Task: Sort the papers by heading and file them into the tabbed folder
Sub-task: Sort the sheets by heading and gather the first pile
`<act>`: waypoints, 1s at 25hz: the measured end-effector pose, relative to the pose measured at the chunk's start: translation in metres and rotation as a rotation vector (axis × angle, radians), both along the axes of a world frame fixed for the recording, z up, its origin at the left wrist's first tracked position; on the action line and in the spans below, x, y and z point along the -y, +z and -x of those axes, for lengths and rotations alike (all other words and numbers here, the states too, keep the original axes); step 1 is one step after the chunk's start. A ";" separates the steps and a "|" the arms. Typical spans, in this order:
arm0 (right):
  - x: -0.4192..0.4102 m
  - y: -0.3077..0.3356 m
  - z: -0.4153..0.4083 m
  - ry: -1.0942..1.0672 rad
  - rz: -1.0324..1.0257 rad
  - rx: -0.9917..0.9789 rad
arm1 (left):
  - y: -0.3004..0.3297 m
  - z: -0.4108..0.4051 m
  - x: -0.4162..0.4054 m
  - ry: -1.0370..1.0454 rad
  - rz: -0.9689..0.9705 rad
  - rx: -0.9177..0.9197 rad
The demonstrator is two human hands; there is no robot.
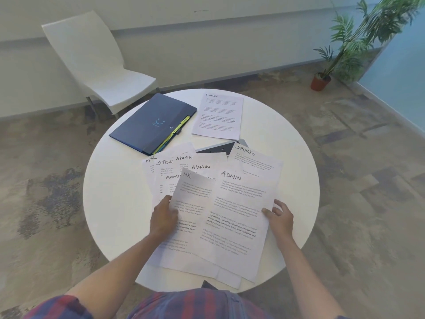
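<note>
Hands grip sheets above the table: left hand (163, 217) pinches HR sheet (193, 194), right hand (279, 218) ADMIN sheet (232, 217).

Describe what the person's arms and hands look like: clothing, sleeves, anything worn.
Both forearms are bare. The left hand and right hand show no gloves and no visible rings or watch. A red-and-blue plaid sleeve, rolled or short, ends above the left elbow, matching the plaid shirt.

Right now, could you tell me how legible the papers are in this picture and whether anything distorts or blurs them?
Head view: handwritten headings read clearly, as on the Finance sheet; body text is too small and soft to read; the HR sheet in the left hand is curled and shaded at its top; wide-angle distortion bends the table rim.
</note>
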State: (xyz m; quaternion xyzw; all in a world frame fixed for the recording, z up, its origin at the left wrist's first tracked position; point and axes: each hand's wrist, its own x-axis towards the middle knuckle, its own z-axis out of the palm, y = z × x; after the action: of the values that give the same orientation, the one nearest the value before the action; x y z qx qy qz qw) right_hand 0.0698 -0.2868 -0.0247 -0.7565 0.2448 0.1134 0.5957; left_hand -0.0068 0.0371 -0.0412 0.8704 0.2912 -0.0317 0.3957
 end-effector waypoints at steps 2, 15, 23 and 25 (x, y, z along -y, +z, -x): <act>-0.005 -0.002 0.001 0.033 0.042 0.000 | 0.002 0.002 -0.007 0.009 0.015 0.024; -0.074 0.019 -0.052 0.382 0.829 0.152 | 0.000 -0.035 -0.021 -0.191 -0.335 -0.110; -0.119 0.020 -0.144 0.468 0.783 0.135 | 0.011 -0.143 -0.041 -0.181 -0.309 -0.056; -0.126 0.019 -0.177 0.489 0.731 0.137 | 0.012 -0.179 -0.047 -0.217 -0.333 -0.048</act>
State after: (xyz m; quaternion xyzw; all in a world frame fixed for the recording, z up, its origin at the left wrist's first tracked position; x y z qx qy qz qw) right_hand 0.2466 -0.1603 -0.0062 -0.9589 0.0424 0.1066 0.2594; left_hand 0.1726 0.0837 -0.0293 0.9491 0.2064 -0.0461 0.2333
